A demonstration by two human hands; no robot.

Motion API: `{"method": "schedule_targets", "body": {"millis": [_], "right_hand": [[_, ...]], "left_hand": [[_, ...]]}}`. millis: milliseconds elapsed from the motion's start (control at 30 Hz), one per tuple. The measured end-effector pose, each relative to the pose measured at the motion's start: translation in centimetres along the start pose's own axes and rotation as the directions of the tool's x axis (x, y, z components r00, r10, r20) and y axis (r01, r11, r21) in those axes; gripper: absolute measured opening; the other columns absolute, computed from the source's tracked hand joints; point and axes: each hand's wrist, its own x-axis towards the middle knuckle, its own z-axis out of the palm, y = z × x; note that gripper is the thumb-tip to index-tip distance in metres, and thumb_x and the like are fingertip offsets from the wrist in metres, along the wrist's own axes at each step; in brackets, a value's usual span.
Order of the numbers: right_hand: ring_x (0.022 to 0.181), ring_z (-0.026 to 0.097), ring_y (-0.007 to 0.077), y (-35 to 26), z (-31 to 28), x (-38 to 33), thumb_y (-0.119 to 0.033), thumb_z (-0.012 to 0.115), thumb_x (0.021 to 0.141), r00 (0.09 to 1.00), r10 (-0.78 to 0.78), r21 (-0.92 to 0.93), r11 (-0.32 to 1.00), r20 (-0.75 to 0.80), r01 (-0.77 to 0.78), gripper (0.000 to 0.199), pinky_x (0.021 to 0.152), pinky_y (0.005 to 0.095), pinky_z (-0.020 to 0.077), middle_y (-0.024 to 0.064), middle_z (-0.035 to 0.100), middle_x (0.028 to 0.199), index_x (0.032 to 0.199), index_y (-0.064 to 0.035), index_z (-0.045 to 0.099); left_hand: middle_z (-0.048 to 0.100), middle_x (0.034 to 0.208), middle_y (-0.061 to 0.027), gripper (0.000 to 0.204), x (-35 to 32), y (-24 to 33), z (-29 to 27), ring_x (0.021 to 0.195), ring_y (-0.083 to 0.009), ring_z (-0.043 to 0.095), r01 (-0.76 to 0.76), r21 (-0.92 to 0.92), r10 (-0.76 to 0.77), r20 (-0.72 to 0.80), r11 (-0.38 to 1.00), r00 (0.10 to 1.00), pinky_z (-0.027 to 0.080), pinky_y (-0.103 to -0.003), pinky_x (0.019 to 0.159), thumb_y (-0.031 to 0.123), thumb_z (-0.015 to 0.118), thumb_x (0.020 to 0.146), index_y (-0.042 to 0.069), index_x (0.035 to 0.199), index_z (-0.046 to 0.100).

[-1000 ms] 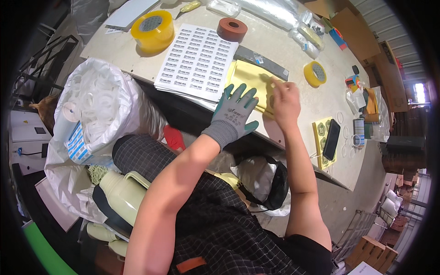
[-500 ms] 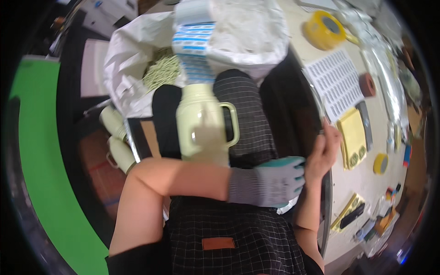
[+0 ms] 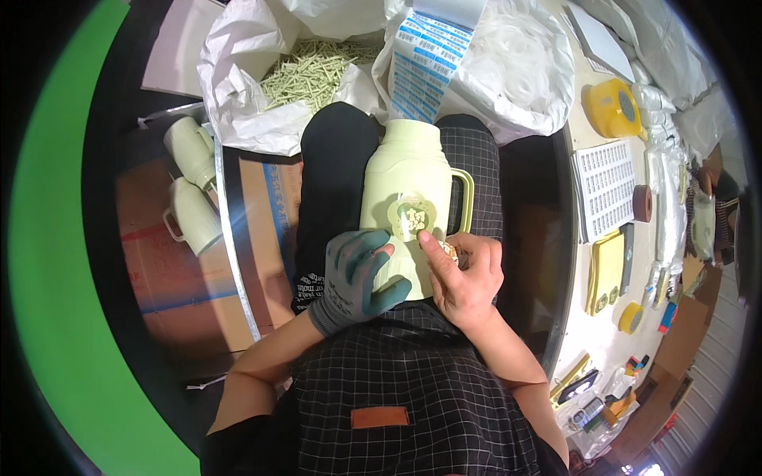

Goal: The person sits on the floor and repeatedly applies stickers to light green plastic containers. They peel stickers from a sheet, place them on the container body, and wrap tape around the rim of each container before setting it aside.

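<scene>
A pale green vacuum jug [image 3: 405,178] lies across my lap, its neck pointing away and its handle on the right. A round green sticker with light markings [image 3: 411,218] is on its body. My left hand [image 3: 359,274], in a grey and teal glove, rests against the jug's lower left side with fingers apart; one fingertip is bare. My bare right hand [image 3: 467,278] is at the jug's lower right, its thumb touching beside the sticker. Between its fingers shows a small orange-and-white patterned piece [image 3: 450,252], mostly hidden.
Two similar jugs [image 3: 193,214] lie at left by cardboard. Ahead stand white sacks, one with pale green strips [image 3: 313,75], one with clear plastic [image 3: 516,71]. The right table [image 3: 583,317] bears a label sheet [image 3: 605,186], yellow tape [image 3: 611,109] and yellow sticker stacks [image 3: 605,274].
My gloved left hand has swung back from the right side to the jug's lower left. My right hand has come from the table edge to the jug. The round sticker now shows clearly.
</scene>
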Motion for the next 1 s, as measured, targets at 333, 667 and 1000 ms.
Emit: {"method": "schedule_targets", "body": {"millis": [333,667,1000], "right_hand": [[0.09,0.06,0.0228,-1.5,0.4,-0.3,-0.019,0.089,0.081,0.996,0.023,-0.1,0.995,0.081,-0.015,0.056,0.072,0.0316,0.0533,0.0028,0.065,0.107,0.136,-0.0276,0.082],[0.09,0.059,0.0245,-2.2,-0.6,-0.1,-0.014,0.089,0.08,0.991,0.102,-0.074,0.993,0.083,-0.096,0.059,0.072,0.0333,0.0533,0.0043,0.065,0.106,0.137,-0.026,0.082],[0.09,0.058,0.0247,-3.3,-0.6,-0.6,-0.008,0.088,0.076,0.986,0.155,-0.099,0.984,0.066,-0.149,0.064,0.074,0.0332,0.0525,0.0048,0.065,0.105,0.138,-0.0252,0.082]], "left_hand": [[0.058,0.136,-0.0213,0.09,0.1,-1.0,0.5,0.111,-0.0385,0.064,-0.038,-0.099,0.031,-0.077,0.994,0.997,0.054,-0.054,0.096,0.031,0.094,0.075,0.0,0.147,0.05],[0.059,0.138,-0.0225,0.089,0.1,-1.0,0.4,0.113,-0.0392,0.065,-0.026,-0.112,0.018,-0.072,0.993,0.997,0.055,-0.054,0.097,0.03,0.095,0.074,-0.001,0.147,0.053],[0.057,0.142,-0.0173,0.086,-0.2,-1.0,0.8,0.123,-0.0374,0.063,0.03,-0.136,-0.039,-0.07,0.99,0.997,0.055,-0.053,0.102,0.039,0.095,0.079,0.006,0.146,0.053]]}}
